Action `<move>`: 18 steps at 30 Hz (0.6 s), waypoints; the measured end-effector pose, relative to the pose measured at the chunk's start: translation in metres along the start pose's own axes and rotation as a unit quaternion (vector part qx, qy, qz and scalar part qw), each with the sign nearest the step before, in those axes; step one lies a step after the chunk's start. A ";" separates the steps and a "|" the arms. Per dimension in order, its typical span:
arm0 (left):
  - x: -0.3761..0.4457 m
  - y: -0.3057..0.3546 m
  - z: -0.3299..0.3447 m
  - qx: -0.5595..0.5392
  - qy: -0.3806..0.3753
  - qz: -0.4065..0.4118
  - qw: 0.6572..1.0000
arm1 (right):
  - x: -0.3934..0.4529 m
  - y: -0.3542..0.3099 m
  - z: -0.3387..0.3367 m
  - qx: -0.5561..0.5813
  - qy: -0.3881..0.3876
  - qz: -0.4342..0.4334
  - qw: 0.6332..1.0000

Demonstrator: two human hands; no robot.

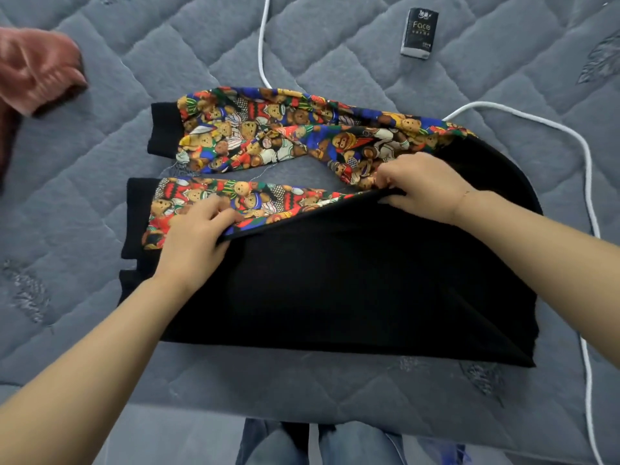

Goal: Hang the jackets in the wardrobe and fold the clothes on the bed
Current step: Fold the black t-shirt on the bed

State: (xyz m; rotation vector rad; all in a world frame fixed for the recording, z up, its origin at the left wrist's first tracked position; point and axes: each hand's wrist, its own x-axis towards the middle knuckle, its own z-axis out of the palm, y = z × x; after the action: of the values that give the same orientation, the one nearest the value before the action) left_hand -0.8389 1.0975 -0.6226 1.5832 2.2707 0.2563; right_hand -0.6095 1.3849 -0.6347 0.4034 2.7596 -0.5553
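A black sweater (352, 290) with bright teddy-bear print sleeves (268, 129) lies flat on the grey quilted bed (100, 196). Its black body is spread toward me, and both sleeves stretch to the left with black cuffs (164, 132). My left hand (194, 239) pinches the upper edge of the black body where it meets the nearer sleeve. My right hand (422, 186) pinches the same edge further right, near the far sleeve. The edge is lifted slightly between the two hands.
A pink garment (30, 75) lies at the bed's far left. A white cable (583, 162) loops around the sweater's right side, and a black tissue pack (419, 31) sits at the far right. My jeans (335, 444) show past the bed's near edge.
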 end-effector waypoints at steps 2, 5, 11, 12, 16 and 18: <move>-0.015 0.001 -0.009 0.010 0.021 0.047 0.999 | -0.026 -0.007 0.001 -0.009 0.101 -0.023 0.995; -0.041 0.008 -0.006 0.038 -0.008 0.082 0.996 | -0.070 -0.032 0.015 -0.036 0.198 -0.006 0.979; -0.072 0.015 0.037 0.127 -0.265 -0.082 0.952 | -0.111 -0.062 0.066 0.052 -0.056 0.138 0.987; -0.068 0.019 0.038 0.078 -0.260 -0.119 0.955 | -0.113 -0.063 0.069 0.090 -0.074 0.153 0.981; -0.024 0.054 0.024 -0.229 -0.095 -0.248 0.936 | -0.120 -0.065 0.061 0.192 0.021 0.183 0.964; 0.011 0.077 0.014 -0.410 -0.052 -0.343 0.844 | -0.118 -0.059 0.045 0.192 0.124 0.206 0.952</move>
State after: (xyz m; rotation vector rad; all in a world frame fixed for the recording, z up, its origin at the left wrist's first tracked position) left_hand -0.7697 1.1340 -0.6111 0.3168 2.0314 0.7780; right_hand -0.5103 1.2892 -0.6148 1.1787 2.6612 -0.9835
